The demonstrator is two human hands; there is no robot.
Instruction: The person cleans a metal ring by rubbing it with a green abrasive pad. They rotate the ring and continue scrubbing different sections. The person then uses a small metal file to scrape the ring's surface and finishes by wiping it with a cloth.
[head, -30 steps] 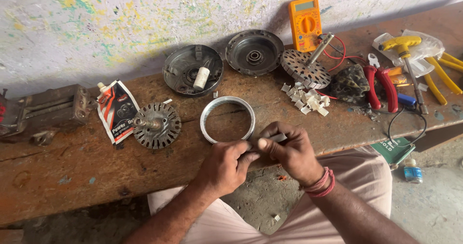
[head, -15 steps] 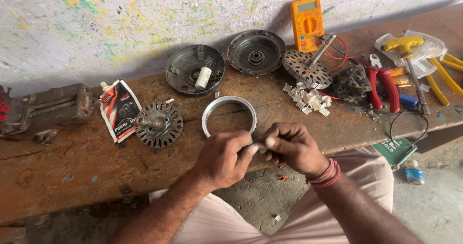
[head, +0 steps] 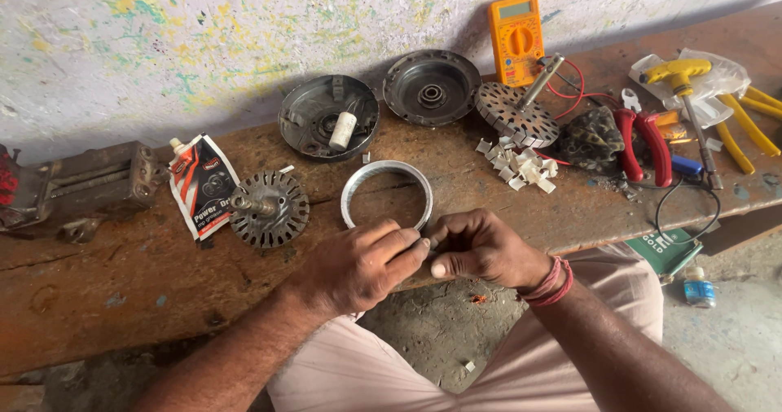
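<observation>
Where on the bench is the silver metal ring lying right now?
The silver metal ring lies mid-bench, just beyond the left hand, between the slotted rotor and the white scraps.

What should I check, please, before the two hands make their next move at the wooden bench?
1. Both hands in view: left hand and right hand meet fingertip to fingertip. Ok.
2. What they pinch: hidden by the fingers. Cannot tell.
3. Metal ring lies flat on the wooden bench, just behind the hands. Ok.
4. Rotor with shaft rests beside the ring, apart from it. Ok.
5. Small white pieces lie loose, close to the bench edge. Not ok.
6. Red pliers lie on the right side of the bench. Ok.
</observation>
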